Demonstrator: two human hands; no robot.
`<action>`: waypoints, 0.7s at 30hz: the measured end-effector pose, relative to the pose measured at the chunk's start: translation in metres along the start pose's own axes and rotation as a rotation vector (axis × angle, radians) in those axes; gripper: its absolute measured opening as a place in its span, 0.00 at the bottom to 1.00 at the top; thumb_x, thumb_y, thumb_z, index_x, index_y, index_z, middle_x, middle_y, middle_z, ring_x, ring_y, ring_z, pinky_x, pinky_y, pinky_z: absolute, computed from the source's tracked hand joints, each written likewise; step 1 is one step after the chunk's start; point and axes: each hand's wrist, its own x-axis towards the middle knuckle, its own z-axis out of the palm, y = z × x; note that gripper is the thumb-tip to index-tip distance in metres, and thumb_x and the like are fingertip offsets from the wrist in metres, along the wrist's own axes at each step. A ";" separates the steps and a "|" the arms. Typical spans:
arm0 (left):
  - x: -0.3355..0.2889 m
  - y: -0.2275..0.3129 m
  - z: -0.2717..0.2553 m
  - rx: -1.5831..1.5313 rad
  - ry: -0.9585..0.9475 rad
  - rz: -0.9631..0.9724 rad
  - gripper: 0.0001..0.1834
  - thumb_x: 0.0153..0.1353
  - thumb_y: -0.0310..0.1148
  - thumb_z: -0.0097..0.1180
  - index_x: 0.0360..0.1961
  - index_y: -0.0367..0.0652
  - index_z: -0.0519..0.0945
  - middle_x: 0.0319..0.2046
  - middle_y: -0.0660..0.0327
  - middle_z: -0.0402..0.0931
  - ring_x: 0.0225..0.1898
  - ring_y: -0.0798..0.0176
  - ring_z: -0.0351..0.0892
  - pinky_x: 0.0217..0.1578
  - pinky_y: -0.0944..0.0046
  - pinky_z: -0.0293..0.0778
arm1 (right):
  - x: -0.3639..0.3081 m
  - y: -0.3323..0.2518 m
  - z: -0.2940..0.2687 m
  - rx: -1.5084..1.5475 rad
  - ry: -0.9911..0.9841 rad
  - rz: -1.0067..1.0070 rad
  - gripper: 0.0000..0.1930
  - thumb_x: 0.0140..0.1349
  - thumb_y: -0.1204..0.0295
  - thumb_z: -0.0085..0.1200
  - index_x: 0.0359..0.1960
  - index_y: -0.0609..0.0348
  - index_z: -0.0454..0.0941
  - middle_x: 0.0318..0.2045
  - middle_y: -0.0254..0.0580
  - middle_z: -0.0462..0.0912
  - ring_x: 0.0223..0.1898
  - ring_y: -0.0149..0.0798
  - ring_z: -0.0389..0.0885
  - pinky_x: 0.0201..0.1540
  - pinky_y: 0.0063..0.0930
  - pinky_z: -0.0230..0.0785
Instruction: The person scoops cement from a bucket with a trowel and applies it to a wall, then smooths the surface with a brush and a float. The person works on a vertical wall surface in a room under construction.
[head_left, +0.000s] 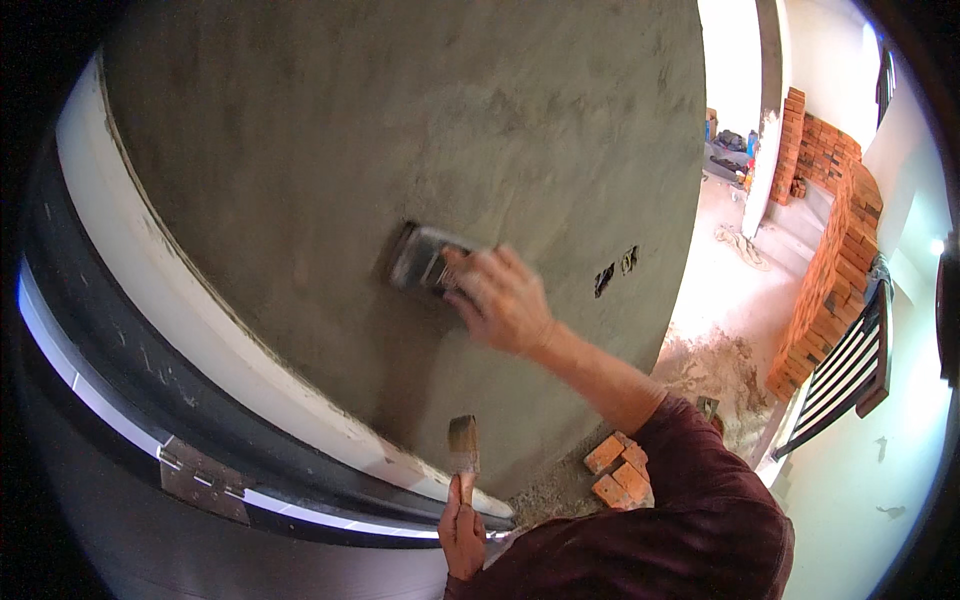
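My right hand [508,303] is closed round the handle of a plastering float [428,260], whose flat plate rests against the grey plastered wall [330,120]. The hand and float are slightly blurred. Lower down, my left hand [462,540] grips the wooden handle of a flat paintbrush [464,445], its bristles pointing up, beside the pale door frame [260,350]. To the right of the float, two dark openings [615,272] are cut into the plaster.
A dark door with a metal hinge [203,482] runs along the lower left. Several loose bricks [620,470] lie by the wall's foot. Farther right are long brick stacks [835,290], a dark railing [840,370] and a dusty floor [705,290].
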 end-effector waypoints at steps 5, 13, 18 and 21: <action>0.000 -0.003 0.003 -0.071 -0.023 0.013 0.28 0.68 0.28 0.37 0.69 0.31 0.59 0.22 0.72 0.61 0.19 0.79 0.54 0.19 0.75 0.52 | 0.110 0.101 -0.056 -0.301 0.250 0.333 0.22 0.60 0.62 0.56 0.53 0.61 0.75 0.43 0.56 0.78 0.46 0.58 0.77 0.48 0.48 0.71; -0.003 0.025 0.011 -0.028 0.117 0.153 0.28 0.68 0.28 0.38 0.69 0.32 0.59 0.19 0.73 0.57 0.17 0.80 0.52 0.16 0.76 0.51 | -0.026 0.062 0.008 -0.257 0.074 0.044 0.22 0.61 0.63 0.57 0.55 0.59 0.75 0.50 0.56 0.79 0.50 0.61 0.77 0.52 0.46 0.69; 0.007 0.038 0.006 0.119 0.078 0.276 0.30 0.66 0.28 0.44 0.69 0.33 0.59 0.20 0.71 0.63 0.17 0.80 0.54 0.16 0.77 0.51 | 0.049 0.153 -0.058 -0.156 0.298 0.384 0.23 0.58 0.61 0.58 0.54 0.56 0.76 0.47 0.57 0.80 0.48 0.60 0.77 0.48 0.50 0.71; 0.001 0.039 0.009 0.112 0.131 0.283 0.30 0.66 0.28 0.45 0.69 0.33 0.58 0.21 0.69 0.65 0.18 0.81 0.56 0.16 0.77 0.52 | 0.089 0.216 -0.098 -0.165 0.513 0.484 0.19 0.59 0.60 0.58 0.46 0.61 0.79 0.41 0.57 0.82 0.46 0.59 0.79 0.48 0.48 0.71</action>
